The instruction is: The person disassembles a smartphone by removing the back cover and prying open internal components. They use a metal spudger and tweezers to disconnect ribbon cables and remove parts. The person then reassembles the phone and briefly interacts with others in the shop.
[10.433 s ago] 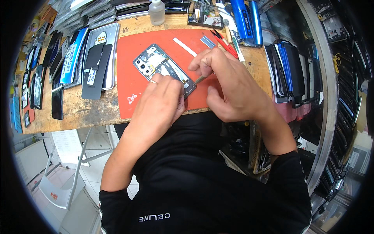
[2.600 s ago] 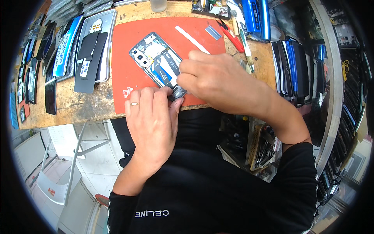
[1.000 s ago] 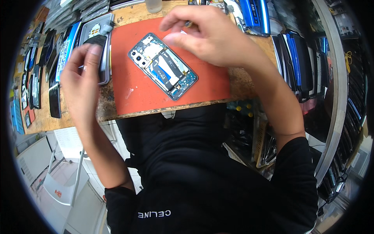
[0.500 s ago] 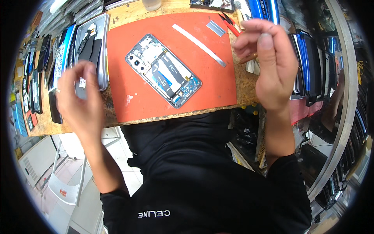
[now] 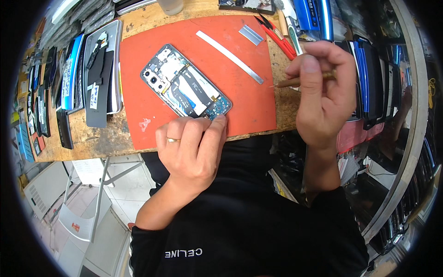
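Note:
On the orange-red mat (image 5: 170, 34) lies a smartphone (image 5: 177, 85) with its back off. Camera lenses sit at its far left end, and black ribbon cables and a blue circuit board show inside. My left hand (image 5: 191, 150) closes its fingertips on the phone's near right end, covering that edge; a ring is on one finger. My right hand (image 5: 323, 92) is raised right of the mat. It grips a slim brown-handled tool (image 5: 290, 82) whose thin pointed tip aims left, apart from the phone. Farther off on the mat lie a pale flat strip (image 5: 230, 57) and a short grey piece (image 5: 251, 34).
Red-handled cutters (image 5: 282, 42) and a green-and-white tool (image 5: 293, 34) lie beyond my right hand. At left stands a tray (image 5: 116, 69) of black phone parts. A clear cup (image 5: 170, 6) stands at the back. The wooden bench edge (image 5: 106, 145) runs near my lap.
My left hand came from the left over to the phone's near end and took hold of it. My right hand has lowered slightly, with the brown-handled tool now plainly showing in it.

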`<control>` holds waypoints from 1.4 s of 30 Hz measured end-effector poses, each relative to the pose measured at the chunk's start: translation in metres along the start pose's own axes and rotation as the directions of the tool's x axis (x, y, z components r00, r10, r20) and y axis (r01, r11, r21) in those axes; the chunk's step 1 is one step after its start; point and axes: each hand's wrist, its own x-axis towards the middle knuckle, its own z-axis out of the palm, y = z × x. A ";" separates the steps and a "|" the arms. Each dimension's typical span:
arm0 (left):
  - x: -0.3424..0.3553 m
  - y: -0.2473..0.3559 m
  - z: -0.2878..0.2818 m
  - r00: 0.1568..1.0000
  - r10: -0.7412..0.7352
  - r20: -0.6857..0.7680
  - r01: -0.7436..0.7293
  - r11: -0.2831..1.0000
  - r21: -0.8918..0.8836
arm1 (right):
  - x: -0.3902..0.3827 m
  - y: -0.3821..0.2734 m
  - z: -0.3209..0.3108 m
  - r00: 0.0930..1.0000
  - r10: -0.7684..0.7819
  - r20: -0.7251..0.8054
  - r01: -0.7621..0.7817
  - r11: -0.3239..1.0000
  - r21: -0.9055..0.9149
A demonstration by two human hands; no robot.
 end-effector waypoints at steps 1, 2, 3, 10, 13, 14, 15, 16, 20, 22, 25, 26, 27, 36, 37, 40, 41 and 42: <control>-0.002 0.000 0.001 0.999 -0.003 -0.037 0.002 0.999 -0.040 | -0.004 -0.003 0.002 0.999 0.039 -0.025 -0.037 0.996 0.082; -0.003 -0.003 0.001 0.997 -0.006 -0.075 0.000 0.997 -0.076 | -0.008 -0.006 0.001 0.994 0.102 -0.029 -0.096 0.985 0.144; -0.003 -0.007 0.001 0.995 0.009 -0.101 -0.019 0.995 -0.101 | -0.012 -0.008 0.001 0.991 0.125 0.047 -0.130 0.984 0.122; 0.032 -0.179 -0.063 0.876 -0.371 -0.308 0.429 0.891 0.146 | -0.022 -0.006 0.016 0.924 0.019 0.383 0.065 0.977 -0.205; 0.040 -0.247 -0.077 0.871 -0.418 -0.258 0.465 0.872 0.157 | -0.024 -0.007 0.023 0.893 -0.090 0.440 0.188 0.965 -0.184; 0.045 -0.259 -0.079 0.896 -0.390 -0.213 0.431 0.880 0.199 | -0.025 -0.008 0.024 0.874 -0.101 0.475 0.213 0.959 -0.188; 0.049 -0.265 -0.081 0.918 -0.360 -0.165 0.392 0.889 0.237 | -0.028 -0.012 0.021 0.853 -0.083 0.515 0.215 0.955 -0.203; 0.051 -0.263 -0.082 0.946 -0.274 -0.174 0.317 0.897 0.307 | -0.029 -0.014 0.020 0.840 -0.089 0.535 0.226 0.954 -0.196; 0.052 -0.207 -0.077 0.986 -0.128 -0.105 0.155 0.940 0.305 | -0.034 -0.017 0.021 0.839 -0.044 0.542 0.193 0.956 -0.220; 0.038 -0.160 -0.071 0.986 -0.152 -0.072 0.161 0.976 0.148 | -0.035 -0.016 0.023 0.857 -0.056 0.513 0.179 0.965 -0.193; 0.013 -0.096 -0.054 0.989 -0.150 -0.005 0.150 0.989 -0.017 | -0.033 -0.014 0.024 0.905 -0.053 0.422 0.152 0.967 -0.206; 0.006 -0.080 -0.051 0.986 -0.162 0.026 0.163 0.986 -0.042 | -0.032 -0.013 0.023 0.911 -0.038 0.410 0.137 0.967 -0.215; 0.002 -0.068 -0.048 0.977 -0.198 0.075 0.202 0.977 -0.063 | -0.030 -0.012 0.021 0.908 -0.030 0.418 0.139 0.963 -0.232; -0.006 -0.038 -0.043 0.977 -0.157 0.147 0.180 0.971 -0.156 | -0.030 0.006 0.028 0.936 -0.040 0.350 0.159 0.934 -0.319; -0.009 -0.034 -0.044 0.975 -0.136 0.175 0.166 0.972 -0.168 | -0.031 0.007 0.029 0.941 -0.046 0.335 0.162 0.931 -0.327; -0.014 -0.026 -0.039 0.974 -0.054 0.219 0.067 0.996 -0.055 | -0.033 0.008 0.030 0.942 -0.062 0.329 0.177 0.926 -0.333; -0.015 -0.025 -0.037 0.976 -0.041 0.214 0.047 0.999 -0.023 | -0.033 0.008 0.030 0.942 -0.063 0.330 0.178 0.926 -0.332; -0.015 -0.025 -0.037 0.978 -0.027 0.208 0.030 0.999 -0.013 | -0.033 0.008 0.029 0.942 -0.068 0.328 0.182 0.926 -0.331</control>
